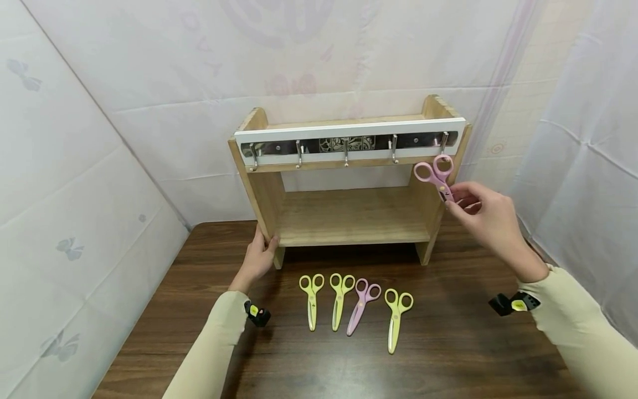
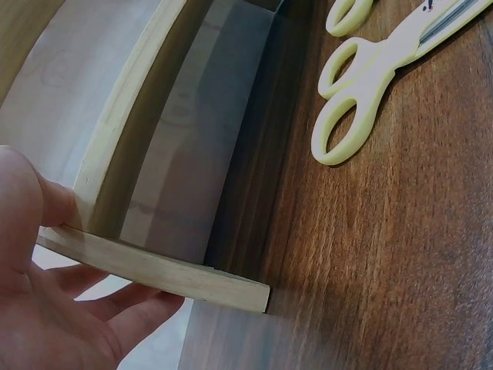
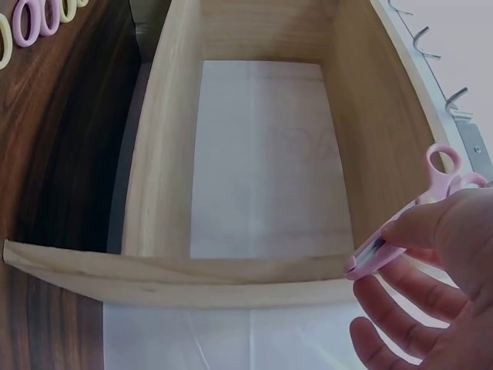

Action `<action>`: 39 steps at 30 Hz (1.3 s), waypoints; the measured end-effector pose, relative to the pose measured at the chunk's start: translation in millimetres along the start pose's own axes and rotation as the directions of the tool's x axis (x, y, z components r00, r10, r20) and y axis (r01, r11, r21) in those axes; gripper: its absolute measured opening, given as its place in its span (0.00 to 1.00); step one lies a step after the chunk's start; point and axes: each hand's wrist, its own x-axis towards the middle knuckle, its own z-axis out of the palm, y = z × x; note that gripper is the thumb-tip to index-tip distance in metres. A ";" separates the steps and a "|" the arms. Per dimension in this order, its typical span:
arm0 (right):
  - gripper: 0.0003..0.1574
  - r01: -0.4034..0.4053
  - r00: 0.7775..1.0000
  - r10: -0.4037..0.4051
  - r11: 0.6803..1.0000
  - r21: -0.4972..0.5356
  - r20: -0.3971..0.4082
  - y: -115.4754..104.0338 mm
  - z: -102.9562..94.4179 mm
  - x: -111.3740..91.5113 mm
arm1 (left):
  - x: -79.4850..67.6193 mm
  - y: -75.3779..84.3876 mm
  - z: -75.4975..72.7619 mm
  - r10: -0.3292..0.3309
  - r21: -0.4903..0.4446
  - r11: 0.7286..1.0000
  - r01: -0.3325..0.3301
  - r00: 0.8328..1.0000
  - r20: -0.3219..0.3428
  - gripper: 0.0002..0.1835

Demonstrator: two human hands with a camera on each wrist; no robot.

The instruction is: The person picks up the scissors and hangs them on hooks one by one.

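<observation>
My right hand [image 1: 490, 219] pinches pink scissors [image 1: 441, 176] by the blades, handle loops up, at the rightmost hook of the hook rail [image 1: 309, 145]. In the right wrist view, thumb and fingers hold those scissors [image 3: 408, 212] close to the wooden rack's side board [image 3: 231, 277]. My left hand [image 1: 257, 256] grips the lower left side board of the wooden rack [image 1: 351, 216]; the left wrist view has the thumb inside and the fingers outside that board [image 2: 177, 274].
On the brown table [image 1: 448, 343], in front of the rack, lie yellow scissors [image 1: 312, 302], more yellow scissors [image 1: 340, 302], pink scissors [image 1: 361, 306] and yellow scissors [image 1: 395, 320] at the right. White patterned cloth [image 1: 164, 66] hangs behind and at both sides.
</observation>
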 end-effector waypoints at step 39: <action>0.24 -0.028 0.998 0.032 0.998 -0.062 0.055 2.2 9.1 -16.9 | -0.7 0.6 1.0 -0.012 -0.022 1.000 0.012 1.000 0.005 0.35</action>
